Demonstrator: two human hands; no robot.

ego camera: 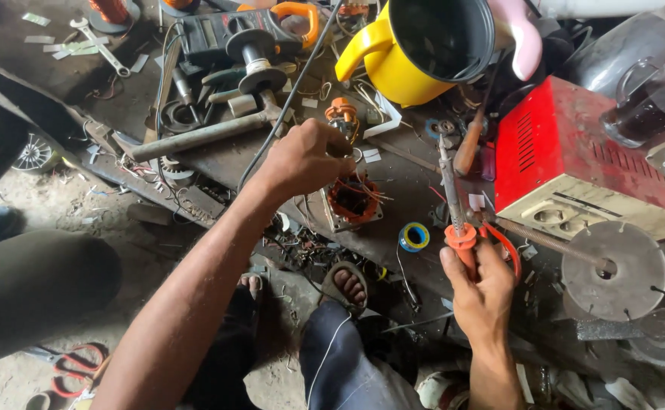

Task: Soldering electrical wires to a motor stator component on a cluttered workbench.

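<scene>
Right hand (482, 292) closed round the orange handle of a soldering iron (454, 193), tip pointing away. Left hand (307, 158) curled over a copper-wound motor stator (353, 199) — fingers gripping its wires. Workbench (408, 182) dark, greasy, cluttered: tape roll (414, 237), saw blade (614, 269), red metal box (556, 148), yellow kettle (416, 49) beyond — dirt floor (51, 205) littered below.

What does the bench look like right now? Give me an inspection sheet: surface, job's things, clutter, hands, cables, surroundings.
Surface: dark workbench, grimy, littered with scraps.
Job's things: soldering iron, tip pointing away; orange motor stator with loose red wires.
Clutter: yellow kettle, red metal box, saw blade, wrench, tape roll.
Hands: left hand on the stator's top; right hand gripping the iron's orange handle.
Cables: black cable crossing the bench.
Surroundings: dirt floor, scissors, sandalled feet.
</scene>
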